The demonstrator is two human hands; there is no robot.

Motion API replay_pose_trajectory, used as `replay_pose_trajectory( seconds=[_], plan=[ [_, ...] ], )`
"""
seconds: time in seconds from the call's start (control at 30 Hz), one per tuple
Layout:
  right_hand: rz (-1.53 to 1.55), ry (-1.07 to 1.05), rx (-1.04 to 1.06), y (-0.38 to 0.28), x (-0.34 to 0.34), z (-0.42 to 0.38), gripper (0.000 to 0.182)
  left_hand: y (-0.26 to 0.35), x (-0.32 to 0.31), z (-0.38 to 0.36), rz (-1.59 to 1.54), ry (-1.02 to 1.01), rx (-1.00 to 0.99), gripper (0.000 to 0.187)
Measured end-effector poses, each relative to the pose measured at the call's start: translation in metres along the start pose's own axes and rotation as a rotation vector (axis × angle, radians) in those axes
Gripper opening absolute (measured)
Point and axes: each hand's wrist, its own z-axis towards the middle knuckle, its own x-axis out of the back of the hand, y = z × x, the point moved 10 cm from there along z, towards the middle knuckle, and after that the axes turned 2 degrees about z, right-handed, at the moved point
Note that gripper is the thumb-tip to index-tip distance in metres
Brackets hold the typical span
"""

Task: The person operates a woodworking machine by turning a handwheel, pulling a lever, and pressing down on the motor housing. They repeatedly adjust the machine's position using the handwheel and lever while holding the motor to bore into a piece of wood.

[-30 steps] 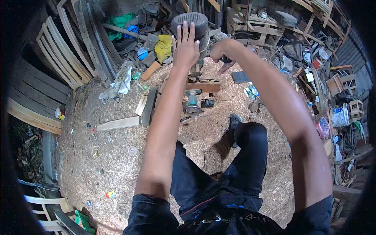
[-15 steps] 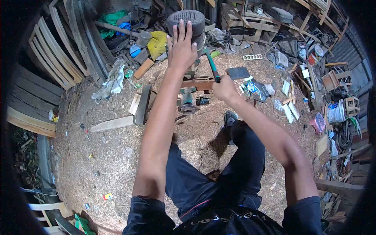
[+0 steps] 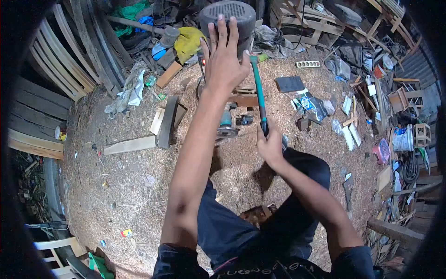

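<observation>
While gripped low by the right hand (image 3: 271, 146), the green-handled hammer (image 3: 258, 90) runs near vertical at frame centre, head up beside the grey motor (image 3: 227, 16). Left hand (image 3: 224, 58): fingers spread flat on the motor. Since earlier, the right hand dropped down-frame. The hammer head is apparently partly hidden.

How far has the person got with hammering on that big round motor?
Nothing looks finished yet. The left hand presses flat on the grey motor, steadying it. The right hand grips the green-handled hammer, whose head sits close beside the motor. The motor stands on its wooden mount amid sawdust, so the hammering seems under way; how much remains can't be told.
</observation>
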Motion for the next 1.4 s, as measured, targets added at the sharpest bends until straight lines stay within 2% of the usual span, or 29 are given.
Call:
replay_pose_trajectory(
  seconds=[0.1,0.13,0.23,0.4,0.53,0.57,0.63,0.67,0.7,0.77,0.83,0.9,0.97,1.03,1.1,1.17,1.23,1.27,1.37,1.4],
  plan=[
    [-0.021,-0.073,-0.211,0.038,-0.02,-0.019,0.033,-0.002,-0.002,-0.004,0.005,-0.019,0.01,0.093],
    [-0.02,-0.125,-0.23,0.053,-0.032,-0.023,0.043,-0.003,-0.002,-0.007,0.003,-0.024,0.008,0.093],
    [0.019,0.029,-0.039,0.068,-0.04,-0.032,0.046,-0.002,-0.006,-0.005,-0.015,-0.013,0.013,0.092],
    [-0.095,-0.106,-0.184,0.109,-0.066,-0.045,0.052,0.002,-0.004,-0.011,-0.012,-0.004,0.036,0.091],
    [-0.094,-0.034,-0.052,0.119,-0.075,-0.048,0.055,0.003,-0.004,-0.011,0.032,-0.059,0.086,0.091],
    [-0.088,-0.074,-0.092,0.127,-0.078,-0.052,0.055,0.003,-0.004,-0.012,0.045,-0.07,0.089,0.091],
    [-0.073,-0.152,-0.169,0.115,-0.072,-0.046,0.054,0.003,0.0,-0.01,0.072,-0.091,0.094,0.091],
    [-0.045,-0.076,-0.126,0.106,-0.065,-0.044,0.048,0.002,0.002,-0.009,0.085,-0.114,0.091,0.094],
    [-0.018,-0.131,-0.179,0.092,-0.06,-0.046,0.045,-0.001,0.004,-0.012,0.105,-0.126,0.083,0.094],
    [0.029,-0.216,-0.27,0.035,-0.024,-0.017,0.04,-0.001,0.006,-0.003,0.132,-0.129,0.047,0.094],
    [0.075,-0.068,-0.028,-0.02,0.013,0.021,0.034,0.003,0.011,0.002,0.115,-0.113,0.053,0.092],
    [-0.017,0.065,0.185,-0.109,0.062,0.068,0.033,0.006,0.019,0.009,0.105,-0.083,0.058,0.09],
    [0.182,0.149,0.385,-0.174,0.096,0.119,0.042,0.01,0.024,0.017,0.098,-0.056,0.046,0.088],
    [0.17,0.136,0.364,-0.192,0.095,0.186,0.042,0.011,0.031,0.023,0.069,-0.031,0.028,0.087],
    [0.298,0.081,0.384,-0.198,0.081,0.246,0.043,0.013,0.035,0.028,0.098,-0.066,0.028,0.086],
    [0.353,0.084,0.233,-0.211,0.077,0.287,0.061,0.013,0.039,0.033,0.103,-0.058,0.031,0.086],
    [0.302,0.268,0.405,-0.222,0.079,0.322,0.047,0.016,0.041,0.034,0.086,-0.022,0.029,0.086],
    [0.259,0.398,0.45,-0.217,0.079,0.338,0.05,0.016,0.042,0.034,0.11,-0.012,0.03,0.081],
    [0.223,0.432,0.462,-0.211,0.073,0.364,0.05,0.013,0.051,0.025,-0.097,0.111,-0.015,0.072],
    [0.271,0.371,0.404,-0.214,0.075,0.354,0.05,0.002,0.056,0.011,-0.235,0.208,0.034,0.067]
  ],
)
